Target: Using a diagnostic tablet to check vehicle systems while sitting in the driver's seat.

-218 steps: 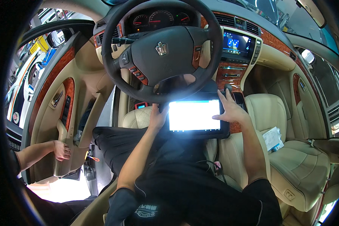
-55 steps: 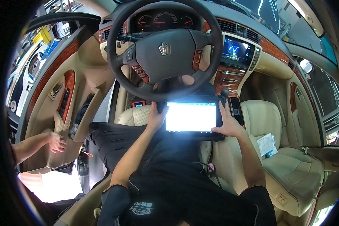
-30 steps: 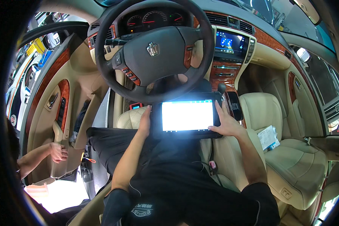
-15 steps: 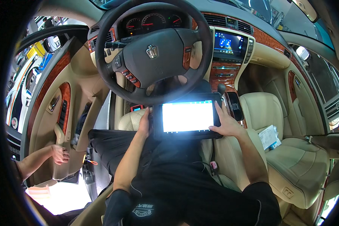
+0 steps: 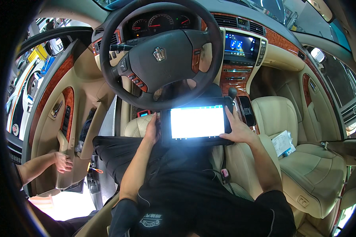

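A thick black tablet (image 5: 197,121) with a bright, mostly white screen rests over my lap, just below the steering wheel (image 5: 164,55). My left hand (image 5: 152,129) grips its left edge, the fingers passing behind the casing. At the opposite edge my right hand (image 5: 239,128) holds on, thumb along the lower front corner and fingers up the side. The undersides of both hands' grips are hidden by the tablet. Near the left hand, a small red-and-black device (image 5: 144,113) sits beyond the seat edge.
A co-worker's hand (image 5: 63,162) rests by the open driver's door (image 5: 81,79). Papers in plastic (image 5: 282,143) lie on the beige passenger seat (image 5: 310,170). The gear lever (image 5: 232,93) stands right beside the tablet. A lit screen (image 5: 241,44) is set in the dashboard.
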The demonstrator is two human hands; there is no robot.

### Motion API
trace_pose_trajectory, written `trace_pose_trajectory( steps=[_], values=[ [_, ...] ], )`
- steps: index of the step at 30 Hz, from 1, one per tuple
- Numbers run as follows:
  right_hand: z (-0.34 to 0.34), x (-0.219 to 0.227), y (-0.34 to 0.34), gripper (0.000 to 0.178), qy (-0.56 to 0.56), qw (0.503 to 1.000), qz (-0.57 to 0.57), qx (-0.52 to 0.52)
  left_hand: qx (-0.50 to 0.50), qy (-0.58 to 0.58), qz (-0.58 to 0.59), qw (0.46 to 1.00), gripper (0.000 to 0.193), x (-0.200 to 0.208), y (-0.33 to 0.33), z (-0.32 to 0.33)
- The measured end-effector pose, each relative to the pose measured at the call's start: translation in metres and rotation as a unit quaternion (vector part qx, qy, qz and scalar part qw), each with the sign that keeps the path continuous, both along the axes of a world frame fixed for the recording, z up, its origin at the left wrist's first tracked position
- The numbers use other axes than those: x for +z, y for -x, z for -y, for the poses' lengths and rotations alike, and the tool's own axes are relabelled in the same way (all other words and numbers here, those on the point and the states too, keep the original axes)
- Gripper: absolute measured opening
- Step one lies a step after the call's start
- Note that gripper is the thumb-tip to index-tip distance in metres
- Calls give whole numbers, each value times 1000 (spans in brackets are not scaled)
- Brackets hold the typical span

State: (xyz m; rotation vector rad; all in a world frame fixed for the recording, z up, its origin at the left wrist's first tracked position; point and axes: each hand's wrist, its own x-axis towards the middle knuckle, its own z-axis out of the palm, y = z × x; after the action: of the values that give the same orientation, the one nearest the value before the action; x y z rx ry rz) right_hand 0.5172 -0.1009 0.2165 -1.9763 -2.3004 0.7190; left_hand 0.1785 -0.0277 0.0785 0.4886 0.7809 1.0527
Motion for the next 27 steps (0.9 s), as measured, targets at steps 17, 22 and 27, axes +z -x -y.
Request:
trace_pose_trajectory(
  steps=[17, 22, 27],
  values=[
    [-7, -19, -7, 86, -78, 994, -78, 0, -21, -11, 104, 994, 41, -34, 26, -18],
    [-13, -41, -8, 75, -168, 971, -159, -64, 66, 18, 28, 997, 49, -18, 36, -18],
    [-24, -53, 2, 70, -226, 949, -193, -110, 115, 50, 44, 991, 44, -31, 55, -20]
  ],
)
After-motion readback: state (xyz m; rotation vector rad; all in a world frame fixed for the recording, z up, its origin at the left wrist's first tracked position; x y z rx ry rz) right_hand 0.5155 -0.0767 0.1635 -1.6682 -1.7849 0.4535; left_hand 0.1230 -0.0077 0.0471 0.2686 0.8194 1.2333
